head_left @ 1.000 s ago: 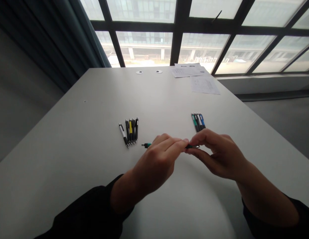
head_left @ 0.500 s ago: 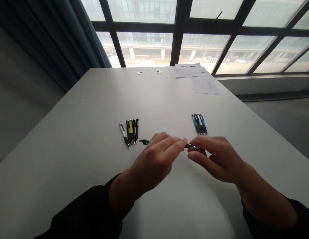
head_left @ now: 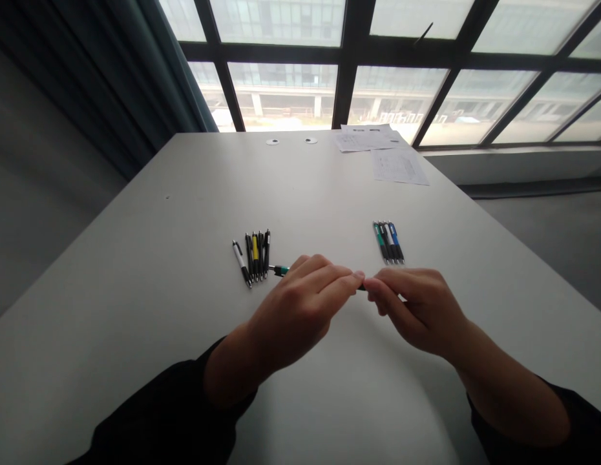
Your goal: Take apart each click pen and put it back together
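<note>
Head view: green pen (head_left: 282, 270) within the left fingers (head_left: 324, 278).

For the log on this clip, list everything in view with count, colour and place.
Held pen: 1, green and black, between both hands
Left pen group: 5, one white, one yellow, three black, table's middle left
Right pen group: 4, green, black, white, blue, beyond right hand
Papers: at least 2, white, printed, far right of table
Round pieces: 2, white with dark spots, far edge
Table: 1, white, under everything
Curtain: dark blue, left
Window frame: dark, behind table
Hands: 2, left and right
Sleeves: 2, black
</note>
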Motion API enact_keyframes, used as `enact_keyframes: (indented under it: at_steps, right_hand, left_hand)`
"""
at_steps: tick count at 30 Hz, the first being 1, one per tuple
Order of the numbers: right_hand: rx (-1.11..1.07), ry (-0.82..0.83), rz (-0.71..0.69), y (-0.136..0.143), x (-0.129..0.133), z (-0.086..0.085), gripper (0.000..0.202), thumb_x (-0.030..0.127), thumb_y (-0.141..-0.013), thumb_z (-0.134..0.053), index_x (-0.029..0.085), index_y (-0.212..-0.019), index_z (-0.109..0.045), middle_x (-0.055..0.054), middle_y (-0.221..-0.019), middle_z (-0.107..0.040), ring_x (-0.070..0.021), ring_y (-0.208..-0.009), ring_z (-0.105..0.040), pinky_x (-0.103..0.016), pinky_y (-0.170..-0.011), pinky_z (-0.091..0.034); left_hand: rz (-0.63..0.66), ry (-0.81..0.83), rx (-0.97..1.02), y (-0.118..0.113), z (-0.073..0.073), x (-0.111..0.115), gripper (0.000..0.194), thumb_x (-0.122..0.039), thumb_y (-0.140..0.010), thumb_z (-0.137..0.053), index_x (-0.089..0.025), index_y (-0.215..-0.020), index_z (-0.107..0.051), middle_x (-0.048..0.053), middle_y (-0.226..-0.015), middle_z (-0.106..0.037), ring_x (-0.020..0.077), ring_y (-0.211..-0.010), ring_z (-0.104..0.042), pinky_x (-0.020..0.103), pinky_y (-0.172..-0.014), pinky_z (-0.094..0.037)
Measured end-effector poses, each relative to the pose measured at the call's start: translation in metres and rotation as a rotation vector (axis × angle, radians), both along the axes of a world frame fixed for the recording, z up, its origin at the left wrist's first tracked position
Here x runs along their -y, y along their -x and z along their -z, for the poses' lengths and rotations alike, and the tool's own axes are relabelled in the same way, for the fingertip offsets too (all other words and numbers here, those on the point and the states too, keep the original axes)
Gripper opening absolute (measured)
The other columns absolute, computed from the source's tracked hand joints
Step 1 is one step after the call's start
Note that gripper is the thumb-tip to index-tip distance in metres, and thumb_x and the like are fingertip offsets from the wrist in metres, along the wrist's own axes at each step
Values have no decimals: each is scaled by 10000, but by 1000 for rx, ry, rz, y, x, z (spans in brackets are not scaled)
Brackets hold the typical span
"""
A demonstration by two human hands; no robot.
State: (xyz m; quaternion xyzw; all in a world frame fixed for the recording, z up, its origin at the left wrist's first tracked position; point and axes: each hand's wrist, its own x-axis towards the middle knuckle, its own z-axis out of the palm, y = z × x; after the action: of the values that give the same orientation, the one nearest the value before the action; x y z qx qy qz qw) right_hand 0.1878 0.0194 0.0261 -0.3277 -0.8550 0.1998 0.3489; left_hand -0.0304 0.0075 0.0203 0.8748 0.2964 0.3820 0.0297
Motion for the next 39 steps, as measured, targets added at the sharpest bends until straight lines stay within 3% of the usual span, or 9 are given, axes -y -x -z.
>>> enact_keyframes:
  at_steps: [6, 10, 19, 21, 24, 27, 30, 36, 39]
  right_hand:
    - [-7, -49, 8, 0, 0, 5, 200, 268, -979, -614, 169, -807, -589, 32, -620, -522, -89, -516, -433, -231, -513, -360]
    - [24, -14, -35, 7, 5, 10, 284, 205, -1024, -492, 179, -746, -547, 30, -603, -508, -88, -514, -445, -234, -532, -352]
    - [-232, 686, -113, 19, 16, 17, 522, 439, -1094, -318, 193, -686, -535, 49, -487, -490, -81, -415, -447, -203, -441, -373]
    - [-251, 589, -50, 16, 15, 17, 416, 440, -1069, -417, 185, -784, -579, 33, -570, -554, -93, -482, -499, -210, -481, -406]
    - [-207, 281, 46, 13, 12, 15, 247, 339, -990, -604, 190, -799, -554, 42, -624, -535, -85, -518, -450, -212, -499, -376]
    - [-99, 73, 69, 15, 11, 16, 229, 232, -994, -574, 189, -771, -547, 43, -620, -524, -81, -521, -439, -220, -533, -367]
    - [-46, 46, 75, 19, 12, 21, 291, 227, -1033, -494, 195, -746, -529, 44, -589, -518, -83, -499, -449, -230, -542, -365]
    - [-164, 451, 31, 24, 16, 27, 450, 362, -1096, -351, 219, -684, -461, 53, -496, -501, -88, -445, -462, -224, -497, -371]
    - [-255, 621, -7, 25, 19, 28, 459, 427, -1093, -354, 219, -698, -460, 63, -478, -499, -86, -434, -452, -217, -487, -383]
  left_hand:
    - [3, -21, -82, 3, -1, -1, 179, -91, -1003, -542, -69, -1144, -651, 102, -1044, -763, 198, -892, -651, 356, -794, -515]
    - [16, -67, -84, 7, -3, -2, 105, -102, -991, -573, -95, -1054, -657, 82, -1004, -759, 194, -885, -630, 353, -791, -495]
    - [91, -165, -98, 16, -12, -7, 62, -150, -976, -623, -155, -1030, -655, 51, -985, -774, 190, -914, -643, 353, -852, -496]
    - [84, -156, -152, 16, -11, -8, 126, -144, -976, -621, -130, -1095, -660, 71, -1041, -773, 205, -936, -648, 363, -852, -495]
    - [55, -135, -222, 14, -10, -8, 152, -143, -989, -599, -96, -1114, -672, 91, -1061, -770, 215, -933, -655, 363, -826, -492]
    - [46, -131, -240, 13, -10, -7, 138, -151, -996, -590, -82, -1065, -687, 97, -1031, -771, 212, -917, -658, 353, -810, -496]
    - [52, -136, -221, 14, -10, -8, 124, -153, -997, -592, -88, -1041, -688, 94, -1016, -773, 204, -903, -658, 346, -806, -503]
    - [83, -167, -177, 17, -10, -8, 111, -147, -992, -599, -111, -1069, -670, 85, -1025, -778, 183, -888, -661, 338, -815, -513]
    - [23, -214, -145, 17, -11, -6, 127, -116, -973, -623, -169, -1074, -679, 37, -1054, -787, 191, -999, -673, 405, -997, -465]
